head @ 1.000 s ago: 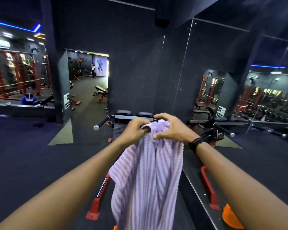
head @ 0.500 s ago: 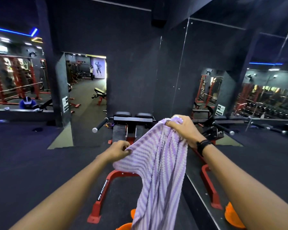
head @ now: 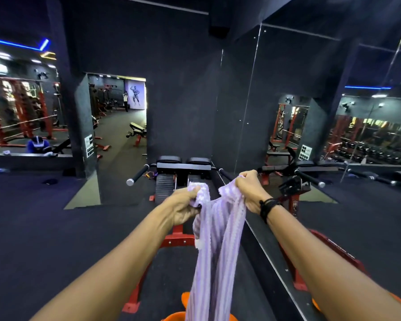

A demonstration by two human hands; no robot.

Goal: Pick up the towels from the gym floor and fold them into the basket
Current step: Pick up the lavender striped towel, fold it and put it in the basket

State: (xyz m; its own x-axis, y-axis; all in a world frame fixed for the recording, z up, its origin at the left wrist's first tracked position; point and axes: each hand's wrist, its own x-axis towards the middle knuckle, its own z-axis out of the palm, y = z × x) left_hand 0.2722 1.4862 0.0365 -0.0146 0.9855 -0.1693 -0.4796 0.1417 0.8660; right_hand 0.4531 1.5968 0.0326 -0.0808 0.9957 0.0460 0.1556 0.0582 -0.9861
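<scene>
A lilac and white striped towel hangs in front of me, held up at chest height by both hands. My left hand grips one top corner of it, bunched in the fingers. My right hand grips the other top corner, a little higher and to the right. The cloth sags between the two hands and drops out of the bottom of the frame. An orange basket peeks out at the bottom edge, mostly hidden behind the towel.
A red-framed gym machine with black pads and handles stands right ahead on the dark floor. A wall mirror runs along the right. A doorway at the left leads to more benches and racks.
My left hand has risen and moved right, closer to the right hand, with a bunched corner of the towel in it. The towel now hangs narrower between both hands.
</scene>
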